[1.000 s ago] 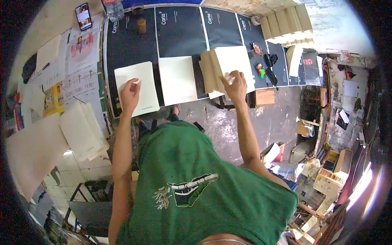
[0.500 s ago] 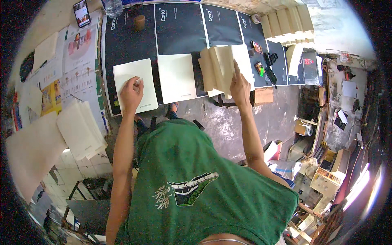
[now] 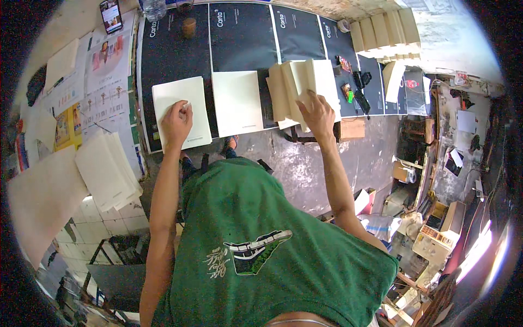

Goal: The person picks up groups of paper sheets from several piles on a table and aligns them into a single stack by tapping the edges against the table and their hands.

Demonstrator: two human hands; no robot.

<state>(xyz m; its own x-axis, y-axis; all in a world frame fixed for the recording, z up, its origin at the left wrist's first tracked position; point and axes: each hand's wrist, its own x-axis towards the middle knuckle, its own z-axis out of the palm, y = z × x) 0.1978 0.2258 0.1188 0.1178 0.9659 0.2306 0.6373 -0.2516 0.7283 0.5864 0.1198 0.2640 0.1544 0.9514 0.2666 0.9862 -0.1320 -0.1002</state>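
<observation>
On the left stack of cream paper [image 3: 199, 117] rests my left hand [image 3: 177, 124], its fingers curled closed around a small white thing [image 3: 188, 104] too small to name. A second cream stack [image 3: 237, 98] lies flat in the middle, touched by neither hand. To its right is a fanned pile of folded cream sheets [image 3: 294, 82], its layers overlapping like steps. My right hand [image 3: 317, 116] lies over the near part of this pile, fingers spread apart and pointing away from me. No sheet is visibly gripped in it.
The table has a black covering [image 3: 239, 43]. A phone [image 3: 111, 16], a clear bottle [image 3: 152, 10] and a brown drink glass [image 3: 188, 27] stand at the far left. Small packets and a green lighter [image 3: 349, 97] lie right. More folded stacks [image 3: 385, 32] sit far right; loose sheets [image 3: 109, 169] hang left.
My right hand has drawn back slightly toward me on the folded pile, its pointing finger lowered and its fingers now spread. My left hand has stayed on the left stack.
</observation>
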